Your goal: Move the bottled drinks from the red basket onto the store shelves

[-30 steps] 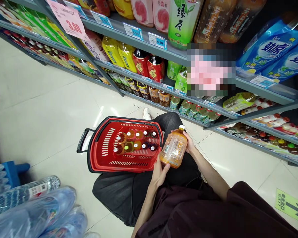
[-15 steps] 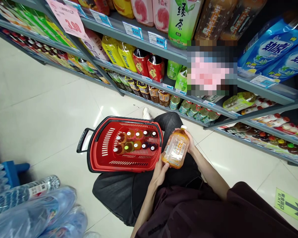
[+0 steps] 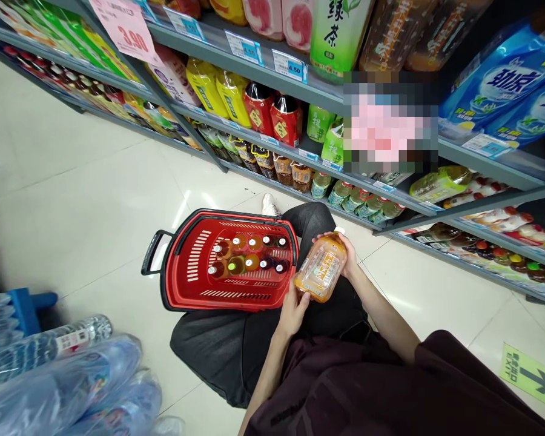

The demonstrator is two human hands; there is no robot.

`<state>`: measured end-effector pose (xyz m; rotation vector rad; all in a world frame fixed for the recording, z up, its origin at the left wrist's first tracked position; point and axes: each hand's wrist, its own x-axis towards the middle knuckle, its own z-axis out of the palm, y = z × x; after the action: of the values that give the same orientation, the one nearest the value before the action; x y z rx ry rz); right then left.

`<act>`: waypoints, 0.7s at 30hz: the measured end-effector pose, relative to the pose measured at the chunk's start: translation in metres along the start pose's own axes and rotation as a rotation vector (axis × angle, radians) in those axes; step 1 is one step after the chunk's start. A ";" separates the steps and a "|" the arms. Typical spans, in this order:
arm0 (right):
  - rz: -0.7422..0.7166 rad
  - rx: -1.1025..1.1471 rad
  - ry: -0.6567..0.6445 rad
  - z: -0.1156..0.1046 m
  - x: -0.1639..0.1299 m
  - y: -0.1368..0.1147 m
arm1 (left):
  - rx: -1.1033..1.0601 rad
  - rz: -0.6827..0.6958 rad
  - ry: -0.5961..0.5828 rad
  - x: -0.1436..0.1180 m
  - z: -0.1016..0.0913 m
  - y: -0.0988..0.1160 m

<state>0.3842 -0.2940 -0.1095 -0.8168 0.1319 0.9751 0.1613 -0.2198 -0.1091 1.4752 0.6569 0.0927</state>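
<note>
A large drink bottle (image 3: 321, 267) with amber liquid, a clear label with orange lettering and a white cap lies tilted above my lap. My left hand (image 3: 293, 307) is closed on its base end. Around the shoulder near the cap, my right hand (image 3: 347, 254) grips it; some of the fingers are behind the bottle. Left of the bottle, against my leg, a red shopping basket (image 3: 181, 284) with a black handle rests on the floor. Inside it, two rows of small capped bottles (image 3: 251, 262) stand upright, holding orange, yellow-green and dark drinks.
Shelves (image 3: 254, 63) of bottled drinks run across the front, with a pink price sign (image 3: 126, 30) and a blurred patch. Wrapped water bottles (image 3: 72, 387) and a blue stand (image 3: 20, 309) are at lower left. A green exit sign (image 3: 531, 375) marks the floor at right.
The bottle has tilted slightly in my two hands, its base end now a little higher. Both hands keep their hold. The basket looks unchanged apart from a slight view shift.
</note>
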 end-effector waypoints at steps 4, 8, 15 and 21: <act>0.001 0.003 0.003 0.000 0.001 0.000 | 0.018 -0.003 -0.027 0.000 -0.001 0.003; 0.004 -0.005 -0.005 0.000 0.001 -0.001 | 0.092 0.012 -0.046 0.001 -0.001 0.008; 0.007 -0.002 0.002 0.002 0.000 -0.003 | 0.129 -0.020 -0.034 -0.001 0.003 0.016; 0.002 -0.026 0.020 0.002 -0.001 -0.004 | 0.273 0.023 0.068 -0.003 0.010 0.009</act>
<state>0.3862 -0.2947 -0.1052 -0.8503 0.1379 0.9724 0.1667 -0.2290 -0.1006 1.7489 0.7293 0.0727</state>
